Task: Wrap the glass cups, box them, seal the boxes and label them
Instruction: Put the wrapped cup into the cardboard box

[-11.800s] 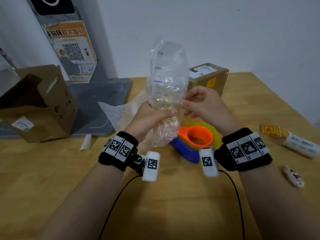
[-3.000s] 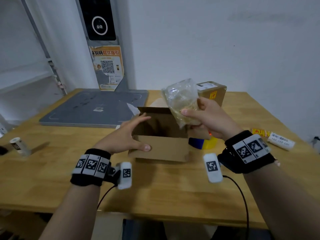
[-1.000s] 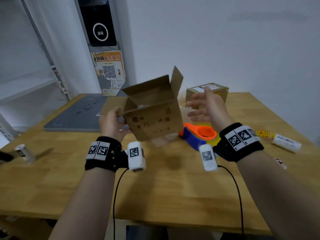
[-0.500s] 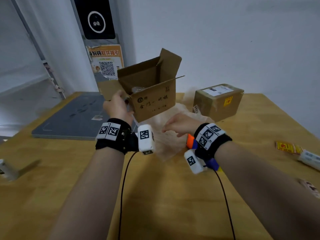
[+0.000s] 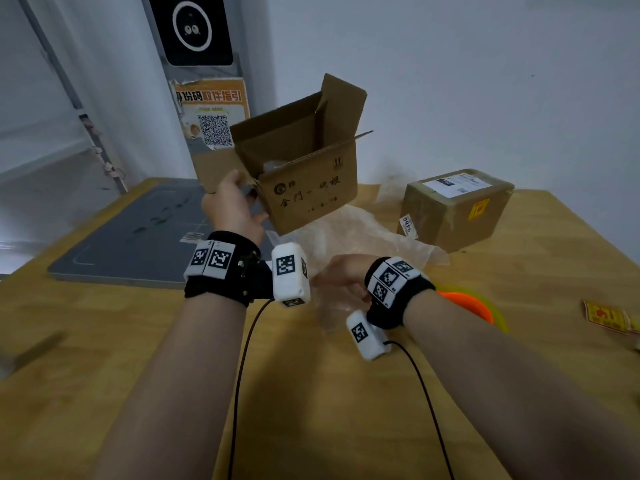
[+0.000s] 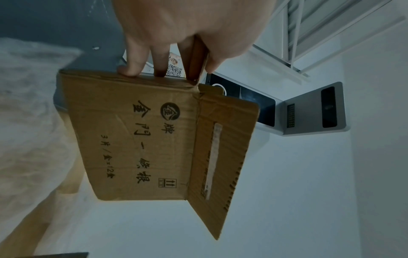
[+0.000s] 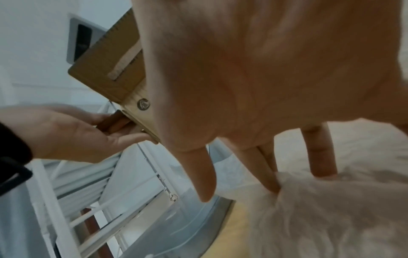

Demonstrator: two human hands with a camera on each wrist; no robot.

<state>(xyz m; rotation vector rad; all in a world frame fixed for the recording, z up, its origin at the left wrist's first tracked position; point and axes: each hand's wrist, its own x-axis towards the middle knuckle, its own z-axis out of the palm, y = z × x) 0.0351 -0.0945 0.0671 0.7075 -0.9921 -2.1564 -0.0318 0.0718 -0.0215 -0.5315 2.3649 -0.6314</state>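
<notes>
My left hand (image 5: 231,205) holds an open cardboard box (image 5: 304,174) up in the air above the table's back. In the left wrist view its fingers and thumb (image 6: 130,68) pinch a side flap of the box (image 6: 137,136). A bit of clear wrap (image 5: 273,165) shows inside the box. Below it, a crumpled translucent wrapping sheet (image 5: 360,230) lies on the table. My right hand (image 5: 341,277) is down on the sheet's near edge. Its straight fingers (image 7: 270,176) touch the sheet (image 7: 331,218), with the thumb held apart.
A sealed, labelled box (image 5: 457,207) stands at the back right. An orange tape dispenser (image 5: 467,301) lies just behind my right wrist. Red-and-yellow stickers (image 5: 606,317) lie at the right edge. A grey pad (image 5: 138,237) covers the table's back left.
The wrapped cup went into the box and my left hand lifted the box. Over the last half second my right hand dropped lower onto the wrapping sheet.
</notes>
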